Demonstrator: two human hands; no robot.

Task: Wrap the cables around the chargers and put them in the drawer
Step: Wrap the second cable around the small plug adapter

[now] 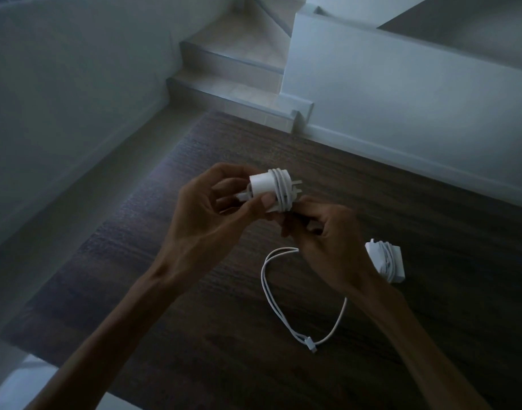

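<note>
Both grips are closed in the single head view: the left hand (pixel 215 202) pinches the charger (pixel 271 189) between thumb and fingers, held up above the dark worktop (pixel 401 202), while the right hand (pixel 327 235) curls round the cable (pixel 283 291) just below the charger's prong end. Several turns already sit round the charger's body, whose long axis runs left to right, prongs toward the right hand. From the right hand the loose cable drops to the worktop, loops toward the person and ends in a connector (pixel 310 341) lying near the front edge. So the remaining slack lies below and nearer the right hand, which looks best placed to carry it round again. A second charger (pixel 385 261), already wound, rests on the worktop right of the right wrist, partly hidden behind it. No drawer is in view. Dim light and the fingers hide exactly where the cable leaves the right hand.
</note>
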